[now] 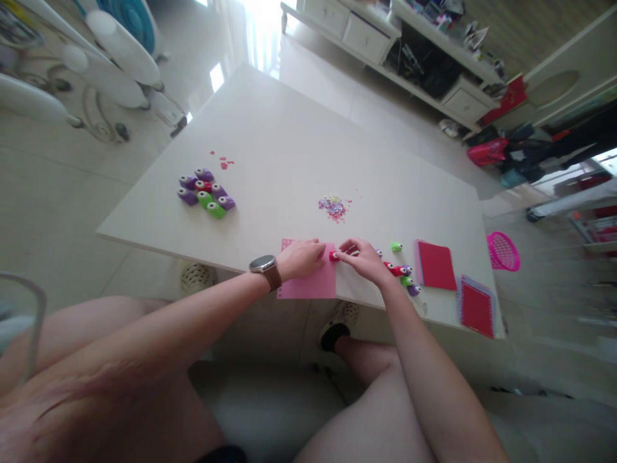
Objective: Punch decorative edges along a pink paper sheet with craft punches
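Note:
A pink sheet of paper [308, 284] with small punched holes along its left side lies at the table's front edge. My left hand [303, 258], with a watch at the wrist, rests on the sheet and holds it, fingers bent near its right part. At the sheet's right edge sits a small red craft punch [333, 256]. My right hand [359, 257] grips this punch between thumb and fingers. Just beyond the sheet lies a heap of tiny punched paper bits [333, 207].
Purple, green and red craft punches [205, 193] cluster at the table's left, near a few red paper bits [224, 162]. More punches [402, 273] lie right of my right hand. Two red notebooks, one farther [436, 265] and one nearer [476, 307], lie at the right end.

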Demonstrator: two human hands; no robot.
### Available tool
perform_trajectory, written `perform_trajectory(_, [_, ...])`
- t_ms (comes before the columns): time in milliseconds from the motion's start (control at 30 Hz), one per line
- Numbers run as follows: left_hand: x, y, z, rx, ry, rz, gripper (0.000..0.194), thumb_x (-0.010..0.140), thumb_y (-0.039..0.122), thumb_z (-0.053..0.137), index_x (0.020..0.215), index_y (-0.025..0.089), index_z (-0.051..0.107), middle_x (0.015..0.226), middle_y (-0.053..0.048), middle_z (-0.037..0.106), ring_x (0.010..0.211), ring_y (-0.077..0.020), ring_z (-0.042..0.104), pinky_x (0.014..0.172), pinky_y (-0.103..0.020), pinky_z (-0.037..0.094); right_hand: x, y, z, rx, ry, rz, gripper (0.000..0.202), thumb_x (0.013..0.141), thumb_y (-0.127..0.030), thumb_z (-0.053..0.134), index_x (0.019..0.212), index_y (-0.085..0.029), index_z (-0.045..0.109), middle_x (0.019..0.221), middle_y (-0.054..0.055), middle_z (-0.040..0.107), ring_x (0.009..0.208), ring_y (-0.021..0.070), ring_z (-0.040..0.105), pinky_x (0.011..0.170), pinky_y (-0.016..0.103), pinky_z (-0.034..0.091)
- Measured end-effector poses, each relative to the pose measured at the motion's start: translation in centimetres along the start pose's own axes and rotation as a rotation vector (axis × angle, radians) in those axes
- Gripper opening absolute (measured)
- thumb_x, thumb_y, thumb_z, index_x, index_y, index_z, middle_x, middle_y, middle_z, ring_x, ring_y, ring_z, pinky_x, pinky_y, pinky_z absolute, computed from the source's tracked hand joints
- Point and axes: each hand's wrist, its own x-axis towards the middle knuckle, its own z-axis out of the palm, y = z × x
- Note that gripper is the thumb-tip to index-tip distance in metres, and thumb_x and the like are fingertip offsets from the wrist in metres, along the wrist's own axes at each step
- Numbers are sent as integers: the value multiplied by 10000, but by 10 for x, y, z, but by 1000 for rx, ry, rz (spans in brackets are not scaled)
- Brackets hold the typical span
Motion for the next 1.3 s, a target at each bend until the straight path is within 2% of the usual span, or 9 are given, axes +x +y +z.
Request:
perform_trajectory(133, [3,5,-3,-7,-23,-71,488,1045,467,331,954,167,704,987,-119,701,817,-222,681,765,-341,490,5,7,1,66,-35,50,329,757,-480,780,821,-172,686,807,42,717,759,169,634,718,292,504])
perform_trajectory(333, [12,11,-2,46,-22,-103,634,1033,600,294,948,157,739,1011,-165,736,924,-269,701,785,-354,491,12,7,-2,-6,-51,93,437,679,-575,804,700,-167,649,680,11,663,658,150,568,620,269,423])
perform_trajectory(567, [19,20,-10,77,-102,-197,626,1033,589,327,986,139,759,1068,-189,752,955,-279,715,749,-337,477,24,-9,-1,-231,-60,227,342,662,-429,863,643,-172,638,589,-15,618,578,125,524,555,251,358])
perform_trajectory(767, [16,21,-6,70,-69,-206,606,1039,568,378,989,93,750,1062,-200,748,917,-264,709,721,-329,437,27,-22,6,-409,-56,296,285,685,-359,859,614,-195,638,561,2,608,571,146,538,575,267,376])
perform_trajectory(900, [17,16,-1,106,-65,-163,576,1051,538,344,1017,123,742,1084,-192,742,928,-272,716,728,-328,454,25,-28,8,-424,-11,243,306,666,-362,885,620,-197,631,608,14,639,605,156,563,587,271,380])
perform_trajectory(1033, [18,13,-5,112,-135,-156,545,1021,575,375,990,161,728,1084,-172,741,972,-288,717,781,-338,501,18,-29,-7,-334,-99,242,249,749,-348,830,678,-175,665,648,14,663,639,146,581,590,252,385])
perform_trajectory(1133, [15,14,-7,113,-131,-138,433,995,490,441,1010,151,711,1113,-163,725,972,-274,716,822,-339,518,10,-25,-18,-291,-73,197,182,774,-313,793,787,-162,693,766,30,702,709,152,615,635,248,424])
perform_trajectory(1233, [12,13,-5,120,-129,-115,314,932,379,520,1040,143,695,1123,-157,709,951,-261,715,812,-332,522,5,-21,-13,-344,-13,36,305,708,-255,839,964,-160,702,987,58,715,860,175,635,748,259,469])
perform_trajectory(1300, [11,12,-3,118,-131,-102,292,895,353,563,1051,139,687,1118,-154,703,951,-258,713,811,-328,520,3,-20,-4,-388,-20,-94,316,724,-181,809,1022,-169,702,1068,64,702,951,181,627,845,268,471])
